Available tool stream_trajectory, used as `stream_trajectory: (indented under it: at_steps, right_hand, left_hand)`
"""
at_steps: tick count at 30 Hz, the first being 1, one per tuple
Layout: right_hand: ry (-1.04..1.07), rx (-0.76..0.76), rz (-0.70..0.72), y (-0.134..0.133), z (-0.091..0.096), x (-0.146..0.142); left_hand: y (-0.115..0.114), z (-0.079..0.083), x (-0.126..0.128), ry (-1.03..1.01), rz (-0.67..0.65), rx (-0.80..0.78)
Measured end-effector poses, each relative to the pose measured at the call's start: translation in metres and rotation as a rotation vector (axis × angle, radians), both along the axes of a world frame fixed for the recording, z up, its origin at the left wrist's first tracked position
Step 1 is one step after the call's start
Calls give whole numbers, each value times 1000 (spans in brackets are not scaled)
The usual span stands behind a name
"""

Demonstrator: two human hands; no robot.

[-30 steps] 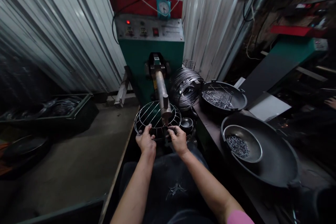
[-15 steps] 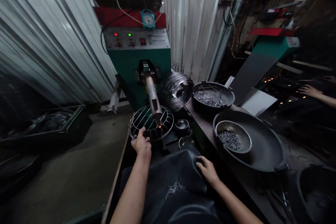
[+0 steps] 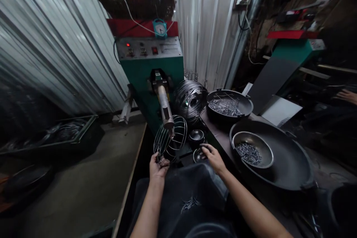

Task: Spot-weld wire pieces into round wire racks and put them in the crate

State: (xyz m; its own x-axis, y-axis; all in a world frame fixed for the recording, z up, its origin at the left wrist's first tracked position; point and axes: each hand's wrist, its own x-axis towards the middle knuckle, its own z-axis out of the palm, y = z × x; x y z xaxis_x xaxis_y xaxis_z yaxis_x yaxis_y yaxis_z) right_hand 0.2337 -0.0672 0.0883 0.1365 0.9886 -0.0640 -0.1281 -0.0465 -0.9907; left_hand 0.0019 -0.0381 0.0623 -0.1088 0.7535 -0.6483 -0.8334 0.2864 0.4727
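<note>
My left hand [image 3: 158, 165] is closed on the near side of a round wire basket [image 3: 178, 134], which is tilted up on its side beneath the electrode arm [image 3: 165, 108] of a green spot welding machine [image 3: 139, 70]. The arm's tip hangs inside the basket's outline; whether it touches wire I cannot tell. My right hand [image 3: 213, 159] reaches over a small metal bowl [image 3: 197, 155], fingers loosely bent and apart, with nothing visible in them. Short wire pieces [image 3: 190, 203] lie on the dark apron [image 3: 178, 186] over my lap.
Behind the bowls stands a coil of wire [image 3: 191, 100]. To the right are a pan [image 3: 245, 113] of wire parts and a large pan [image 3: 292, 156] holding a bowl [image 3: 269, 152] of short pieces. A co-worker's hand [image 3: 347, 96] shows far right. A green bin [image 3: 83, 130] stands left.
My left hand has tipped the wire basket from nearly level onto its side. My right hand has moved up from my knee to the small bowl. The welding spark and the green light are gone.
</note>
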Motion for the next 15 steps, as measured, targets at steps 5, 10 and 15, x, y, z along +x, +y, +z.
stream_trajectory:
  at_steps: [5, 10, 15]
  right_hand:
    - [69, 29, 105, 39, 13, -32]
    - [63, 16, 106, 49, 12, -44]
    - [77, -34, 96, 52, 13, -47]
  left_hand:
    - [-4, -14, 6, -228, 43, -52]
    - [-8, -25, 6, -221, 47, -42]
    - [-13, -32, -2, -267, -102, -63]
